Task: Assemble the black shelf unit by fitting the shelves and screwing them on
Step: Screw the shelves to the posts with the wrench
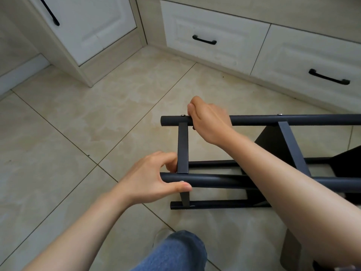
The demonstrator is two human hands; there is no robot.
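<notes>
Tiled floor (68, 133) is seen stretching left from the tube ends to a cabinet (82, 36). White drawers (214, 30) are set behind. The shelf unit (183, 147) is laid sideways on the floor, near the drawers. The far tube (293, 119) is grasped by the right hand (209, 122), the near tube (214, 181) by the left hand (148, 180). A screw (183, 115) is seen just beside the right fingers.

Blk shelf unit (214, 180) on tile floor (78, 124)

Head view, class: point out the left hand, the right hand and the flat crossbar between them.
left hand (152, 178), head view, back of the hand.
right hand (211, 122), head view, back of the hand.
flat crossbar (182, 147), head view, middle of its length.
</notes>
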